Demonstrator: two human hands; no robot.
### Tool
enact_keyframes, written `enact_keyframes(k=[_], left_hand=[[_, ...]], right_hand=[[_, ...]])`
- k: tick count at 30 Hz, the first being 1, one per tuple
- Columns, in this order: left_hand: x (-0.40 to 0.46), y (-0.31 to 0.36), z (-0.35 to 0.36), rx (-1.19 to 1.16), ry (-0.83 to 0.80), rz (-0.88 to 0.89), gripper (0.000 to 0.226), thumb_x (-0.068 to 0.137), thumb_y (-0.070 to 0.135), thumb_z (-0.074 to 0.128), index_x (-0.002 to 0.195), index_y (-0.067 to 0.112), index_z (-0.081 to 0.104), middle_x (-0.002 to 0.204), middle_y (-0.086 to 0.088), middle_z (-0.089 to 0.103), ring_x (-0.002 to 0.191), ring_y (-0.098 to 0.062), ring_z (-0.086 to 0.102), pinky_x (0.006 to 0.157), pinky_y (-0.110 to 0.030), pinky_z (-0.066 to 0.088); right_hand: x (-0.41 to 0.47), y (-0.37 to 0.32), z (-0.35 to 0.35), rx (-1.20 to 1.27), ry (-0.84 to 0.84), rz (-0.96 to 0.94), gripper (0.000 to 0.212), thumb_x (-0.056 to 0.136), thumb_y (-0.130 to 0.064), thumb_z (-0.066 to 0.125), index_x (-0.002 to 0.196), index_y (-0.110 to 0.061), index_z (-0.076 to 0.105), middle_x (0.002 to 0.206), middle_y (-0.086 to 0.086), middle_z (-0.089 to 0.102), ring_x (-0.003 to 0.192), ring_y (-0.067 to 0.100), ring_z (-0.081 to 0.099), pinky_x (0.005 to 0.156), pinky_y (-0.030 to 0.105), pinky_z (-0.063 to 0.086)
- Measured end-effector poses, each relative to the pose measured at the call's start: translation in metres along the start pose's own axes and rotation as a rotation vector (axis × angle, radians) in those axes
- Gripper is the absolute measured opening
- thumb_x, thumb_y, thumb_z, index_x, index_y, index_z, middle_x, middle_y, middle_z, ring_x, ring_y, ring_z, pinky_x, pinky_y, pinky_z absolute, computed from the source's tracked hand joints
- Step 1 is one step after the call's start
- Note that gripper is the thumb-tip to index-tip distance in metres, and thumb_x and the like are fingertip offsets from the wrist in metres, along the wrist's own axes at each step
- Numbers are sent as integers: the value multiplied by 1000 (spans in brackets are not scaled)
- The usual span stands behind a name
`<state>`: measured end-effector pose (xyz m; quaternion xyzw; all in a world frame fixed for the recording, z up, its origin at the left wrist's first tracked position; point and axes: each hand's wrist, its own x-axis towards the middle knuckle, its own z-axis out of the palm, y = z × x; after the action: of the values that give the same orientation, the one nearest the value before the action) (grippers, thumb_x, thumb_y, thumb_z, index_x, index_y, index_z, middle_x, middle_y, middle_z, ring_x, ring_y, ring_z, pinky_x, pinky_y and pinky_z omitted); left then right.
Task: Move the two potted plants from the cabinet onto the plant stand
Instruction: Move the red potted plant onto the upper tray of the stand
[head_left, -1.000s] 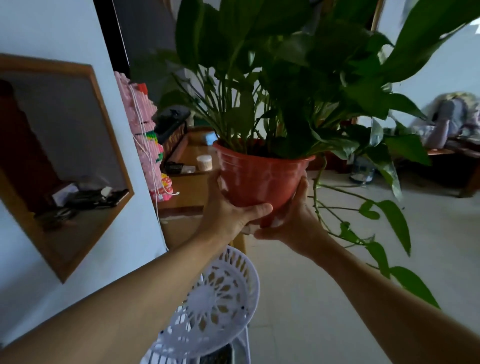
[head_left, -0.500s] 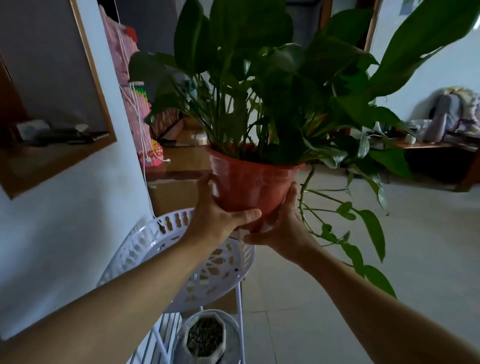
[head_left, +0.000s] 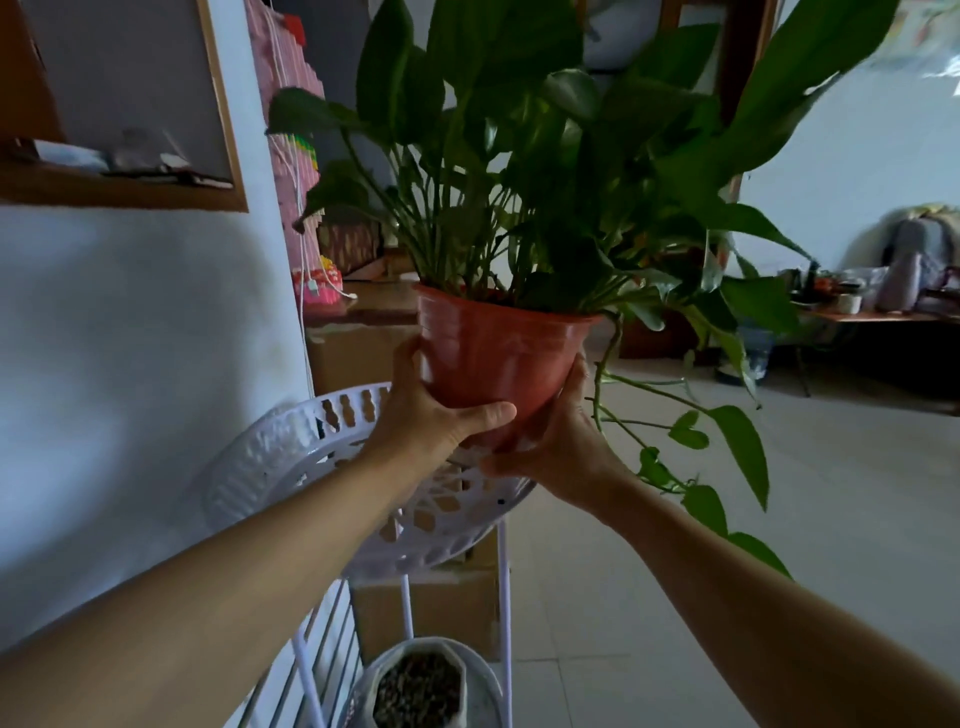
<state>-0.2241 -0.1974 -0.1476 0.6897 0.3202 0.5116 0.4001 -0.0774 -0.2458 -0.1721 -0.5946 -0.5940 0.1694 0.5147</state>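
Observation:
A leafy green plant in a red-brown plastic pot (head_left: 493, 353) is held in the air by both hands. My left hand (head_left: 431, 421) wraps its lower left side with the thumb across the front. My right hand (head_left: 556, 441) cups its base from the right. The pot hangs just above the far right part of the white openwork top tray (head_left: 291, 452) of the plant stand. A vine with several leaves trails down to the right of the pot. The wooden cabinet top (head_left: 374, 301) lies behind the pot. A second potted plant is not in view.
A lower tier of the stand holds a white bag of dark pellets (head_left: 415, 686). Cardboard boxes (head_left: 426, 608) stand behind the stand. The white wall with a wood-framed niche (head_left: 124, 192) is at left. A pink knitted hanging (head_left: 296, 156) hangs beside the cabinet. Tiled floor lies to the right.
The pot has come down and toward the stand; the white tray has risen into view beneath my hands. My grip on the pot is unchanged.

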Motion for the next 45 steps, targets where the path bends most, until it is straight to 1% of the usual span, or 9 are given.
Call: enact_keyframes(k=[7,11,15,24,30,33,38,43,45], left_hand=[[-1,-24,-19,32,-4,13,86,49,28,90,114,35,33,100,19,54,101,-12,57,86,-32,51],[0,-37,-27,61,14,33,70,44,36,90,93,43,41,93,26,51,91,-5,57,84,-32,50],[0,-43,-34,77,30,-16,107,29,54,84,122,27,39,99,15,60,89,-7,63,74,-34,58],[0,-50,-55,124,-97,-140,125,21,61,80,132,14,45,116,-5,67,104,-24,64,84,-37,53],[10,-56,-60,151,-176,-139,104,44,44,81,134,7,43,98,2,68,97,-23,65,65,-18,52],[14,-59,-64,191,-166,-151,102,55,40,83,139,7,35,120,-11,64,112,-35,59,88,-38,52],[17,-68,-74,235,-136,-139,120,61,37,82,143,11,-1,113,14,44,112,-36,58,89,-43,50],[20,-78,-84,225,-160,-139,76,65,28,82,125,26,35,128,-8,53,116,-32,56,95,-45,48],[20,-82,-88,219,-118,-122,60,65,21,83,95,38,34,110,2,57,112,-28,58,95,-47,49]], right_hand=[[2,16,28,-49,-4,-26,142,42,-37,87,137,-33,-18,116,-6,51,112,23,53,89,39,52],[2,14,39,-102,-12,-14,152,37,-47,87,136,-33,-28,137,11,44,120,29,50,97,42,48],[7,12,43,-125,-36,-17,155,44,-35,91,138,-24,-32,138,13,40,117,26,47,96,37,45],[11,-5,54,-326,-133,41,158,46,-45,87,134,-12,-39,146,17,36,128,32,44,107,44,37],[18,-6,56,-381,-225,8,145,58,-39,83,136,0,-33,148,20,33,133,29,38,111,43,31],[21,-6,57,-355,-235,7,139,60,-31,84,140,-12,-28,144,22,37,129,33,42,108,48,36],[27,-5,65,-317,-290,6,144,60,-19,86,135,-5,-36,149,21,27,131,27,40,108,33,35],[29,-8,74,-275,-317,26,134,67,-11,81,138,-6,-32,150,22,25,134,28,36,101,19,37],[28,-11,79,-272,-346,62,125,73,-10,76,138,-4,-31,151,25,23,131,28,37,68,-2,36]])
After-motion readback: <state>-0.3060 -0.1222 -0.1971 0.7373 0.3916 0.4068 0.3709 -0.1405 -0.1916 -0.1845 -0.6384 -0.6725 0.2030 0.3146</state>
